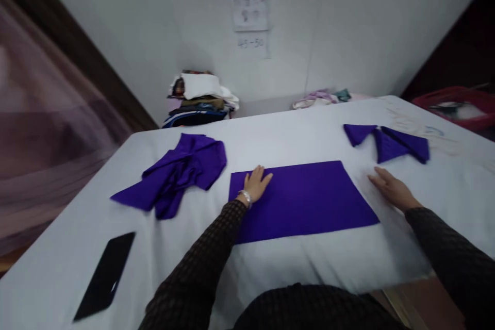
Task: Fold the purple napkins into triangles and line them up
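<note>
A flat rectangular piece of purple fabric [305, 201] lies smooth on the white-covered table [270, 139]. My left hand [256, 185] rests palm down near its left edge, fingers spread, a bracelet at the wrist. Off the right edge of the fabric, my right hand [392, 188] is over the white cover with its fingers stretched out and holding nothing. Crumpled purple fabric [185, 170] lies to the left of the flat piece. Beyond my right hand are smaller folded purple pieces [390, 142].
A black flat object [106, 273] lies at the table's front left. Against the wall sit a stack of folded cloths [201, 98] and a low pile of pale cloth [317, 99]. A red basket [460, 105] stands at the far right; pinkish sheer fabric [46, 139] hangs at left.
</note>
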The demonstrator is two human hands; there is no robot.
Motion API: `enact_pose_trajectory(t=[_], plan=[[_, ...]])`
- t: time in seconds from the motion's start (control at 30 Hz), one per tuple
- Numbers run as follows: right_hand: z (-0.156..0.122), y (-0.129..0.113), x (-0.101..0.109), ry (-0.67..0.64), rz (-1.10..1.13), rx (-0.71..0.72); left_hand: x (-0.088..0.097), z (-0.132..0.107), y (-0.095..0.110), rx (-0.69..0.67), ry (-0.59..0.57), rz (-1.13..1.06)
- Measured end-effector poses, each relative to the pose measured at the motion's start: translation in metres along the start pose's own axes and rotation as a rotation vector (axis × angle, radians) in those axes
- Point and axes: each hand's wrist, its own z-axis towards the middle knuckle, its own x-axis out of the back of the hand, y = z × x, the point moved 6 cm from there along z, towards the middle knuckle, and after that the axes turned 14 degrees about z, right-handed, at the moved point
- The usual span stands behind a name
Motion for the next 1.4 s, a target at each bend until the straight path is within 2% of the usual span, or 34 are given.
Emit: enact_pose_trajectory(t=[0.13,0.23,0.37,0.5,0.6,0.7,0.8,0.93,1.1,1.17,1.27,1.4], plan=[[-0.037,-0.019,0.000,-0.025,0.357,-0.057,0.022,0.007,-0.031,0.042,0.129,0.102],[-0.059,-0.034,-0.004,-0.031,0.439,-0.036,0.030,0.008,-0.053,0.049,0.163,0.238],[-0.076,-0.048,-0.004,-0.051,0.323,0.013,0.035,0.014,-0.068,0.057,0.128,0.333],[-0.086,-0.055,-0.006,-0.111,0.145,0.021,0.038,0.019,-0.070,0.015,0.096,0.300],[-0.091,-0.056,-0.009,-0.143,0.034,-0.018,0.038,0.018,-0.077,0.047,0.082,0.247],[-0.091,-0.056,-0.012,-0.159,0.038,-0.081,0.036,0.012,-0.089,0.097,0.040,0.180],[-0.085,-0.061,-0.014,-0.182,0.082,-0.055,0.032,0.005,-0.102,0.126,-0.010,0.140],[-0.068,-0.067,-0.014,-0.142,0.196,-0.037,0.027,-0.008,-0.118,0.170,-0.065,0.113],[-0.042,-0.075,-0.030,-0.234,0.639,-0.265,0.019,-0.028,-0.142,0.224,-0.066,0.070],[-0.028,-0.085,-0.038,-0.242,0.810,-0.331,0.017,-0.037,-0.152,0.253,-0.054,0.053],[0.000,-0.102,-0.048,-0.230,0.923,-0.351,0.016,-0.051,-0.161,0.299,-0.039,0.026],[0.047,-0.114,-0.050,-0.170,0.968,-0.347,0.014,-0.069,-0.153,0.343,-0.042,-0.055]])
